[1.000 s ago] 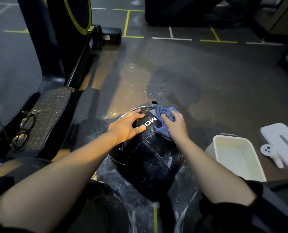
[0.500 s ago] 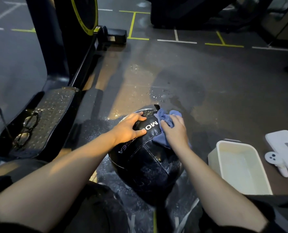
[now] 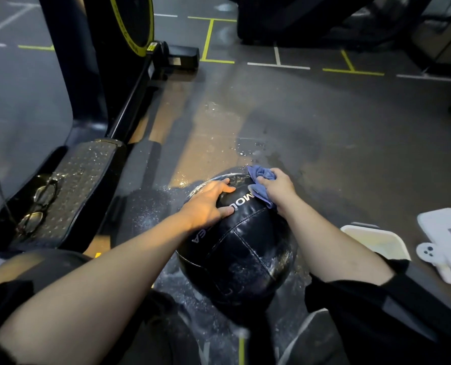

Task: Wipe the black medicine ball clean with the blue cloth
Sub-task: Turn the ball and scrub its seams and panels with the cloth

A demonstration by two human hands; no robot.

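Black medicine ball (image 3: 242,248) on wet floor (image 3: 324,143) between the knees. Left hand (image 3: 208,204) spread flat on its top left, steadying. Right hand (image 3: 278,187), bunching the blue cloth (image 3: 261,177), now further over the far upper side than a second ago; wiping probably midway.

The black medicine ball (image 3: 241,254), glossy stitched leather with white lettering and wet speckles, sits on the wet floor between the person's knees, while the crumpled blue cloth (image 3: 261,184) lies pressed against its far upper right side.
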